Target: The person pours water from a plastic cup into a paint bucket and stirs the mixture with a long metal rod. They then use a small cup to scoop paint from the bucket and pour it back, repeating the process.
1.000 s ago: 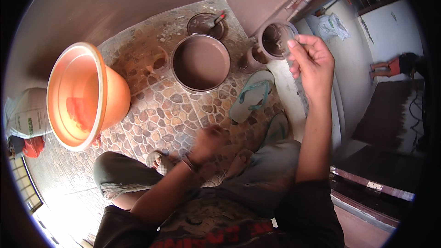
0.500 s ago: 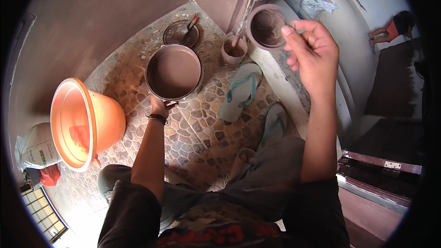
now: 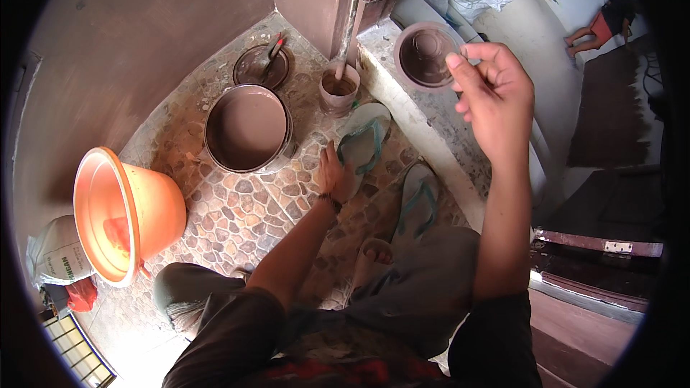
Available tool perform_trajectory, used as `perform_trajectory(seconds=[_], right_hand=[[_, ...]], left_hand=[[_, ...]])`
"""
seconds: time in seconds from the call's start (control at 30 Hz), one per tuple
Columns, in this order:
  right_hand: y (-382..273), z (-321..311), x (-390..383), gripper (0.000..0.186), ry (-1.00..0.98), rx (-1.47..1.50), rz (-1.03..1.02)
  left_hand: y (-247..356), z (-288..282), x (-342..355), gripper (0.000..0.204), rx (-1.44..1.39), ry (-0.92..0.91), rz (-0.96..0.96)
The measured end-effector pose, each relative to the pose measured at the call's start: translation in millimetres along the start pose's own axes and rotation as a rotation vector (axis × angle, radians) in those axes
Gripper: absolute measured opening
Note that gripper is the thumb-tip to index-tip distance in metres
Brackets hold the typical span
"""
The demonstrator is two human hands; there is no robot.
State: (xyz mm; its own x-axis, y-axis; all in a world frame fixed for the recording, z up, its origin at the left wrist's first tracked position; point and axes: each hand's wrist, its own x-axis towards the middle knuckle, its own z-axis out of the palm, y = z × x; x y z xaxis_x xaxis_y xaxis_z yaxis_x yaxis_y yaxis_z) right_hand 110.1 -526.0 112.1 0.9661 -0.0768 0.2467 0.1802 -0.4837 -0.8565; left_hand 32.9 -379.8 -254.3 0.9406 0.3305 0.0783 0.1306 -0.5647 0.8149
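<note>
My right hand (image 3: 496, 100) pinches a small round cup (image 3: 420, 57) by its right side, tilted so that its brown-coated inside faces me. My left hand (image 3: 333, 172) is open, fingers extended, beside a pale flip-flop (image 3: 359, 129) with teal straps. A bucket of brown paint (image 3: 244, 126) stands on the pebble-patterned floor. Behind it lies a round lid (image 3: 248, 68) with a red-handled tool (image 3: 273, 52) on it. A tub (image 3: 329, 104) with a stick in it stands at the step's foot, right of the bucket.
A big orange plastic tub (image 3: 158, 208) is at the left, with sacks (image 3: 57, 251) behind. A concrete step (image 3: 399, 104) runs along the right, with a second flip-flop (image 3: 417, 194) beside it. A person (image 3: 604, 25) bends by the white wall at the upper right, near a dark painted patch (image 3: 596, 115).
My left hand went to the bucket's near side, then moved right to beside the flip-flop. The bucket now sits farther left. My right hand still holds the cup, shifted slightly.
</note>
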Motion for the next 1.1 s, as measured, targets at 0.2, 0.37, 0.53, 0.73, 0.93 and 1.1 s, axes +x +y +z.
perform_trajectory(seconds=[0.2,0.37,0.53,0.73,0.93,1.1], right_hand=[[1,-16,-14,0.021,0.036,-0.054,0.066],[7,-16,-7,0.022,0.012,-0.057,0.060],[11,-3,-4,0.023,-0.074,-0.079,0.082],[6,26,11,0.025,-0.161,-0.026,0.103],[1,61,23,0.023,-0.249,-0.065,0.104],[-5,72,22,0.023,-0.262,-0.055,0.037]], left_hand=[[-10,20,14,0.035,0.176,-0.417,-0.018],[1,54,-54,0.035,0.133,-0.505,0.085],[15,31,-62,0.037,0.125,-0.514,-0.055],[54,-57,-29,0.031,-0.007,-0.394,-0.008],[41,-181,-13,0.016,-0.408,0.473,-0.159],[-85,-219,40,0.039,-0.714,0.470,-0.928]])
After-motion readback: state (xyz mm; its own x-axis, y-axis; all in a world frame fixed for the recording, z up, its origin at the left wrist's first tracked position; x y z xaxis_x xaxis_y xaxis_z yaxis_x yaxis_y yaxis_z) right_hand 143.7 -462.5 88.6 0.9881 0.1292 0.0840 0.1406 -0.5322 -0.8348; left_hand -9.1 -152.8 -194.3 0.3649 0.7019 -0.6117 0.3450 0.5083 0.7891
